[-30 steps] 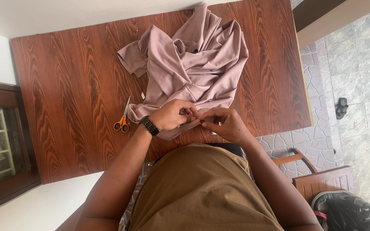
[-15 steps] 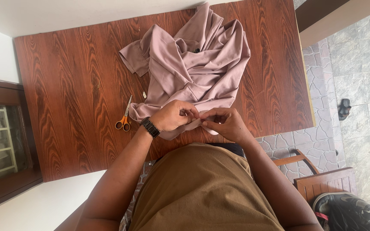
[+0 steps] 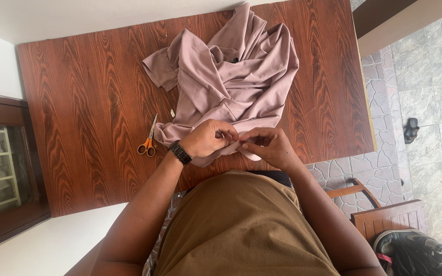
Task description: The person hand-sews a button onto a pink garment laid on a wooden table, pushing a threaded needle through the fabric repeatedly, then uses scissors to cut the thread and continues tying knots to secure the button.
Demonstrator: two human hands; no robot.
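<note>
Looking down on a brown wooden table [image 3: 88, 102], taking up most of the view. Lying on its far and middle part, a big dusty-pink cloth [image 3: 231, 82], crumpled and folded over itself, with one corner reaching the far edge and the near edge hanging close to the body. Holding this near edge with both hands: left hand [image 3: 208, 139] curling its fingers and pinching a small bit of cloth, right hand [image 3: 267, 145] pinching the same edge just beside it, the fingertips of both meeting. Not possible to tell if something thin is also sitting between the fingers. Judging the progress: working only on one small place at the near edge, the rest of the cloth staying bunched and not laid flat, so seemingly much remaining; no finished part showing clearly. Resting near the left hand, orange-handled scissors [image 3: 148, 140], closed and untouched. Sitting on the left wrist, a dark watch [image 3: 181, 152]. Lying beside the cloth, a tiny pale scrap [image 3: 173, 113].
</note>
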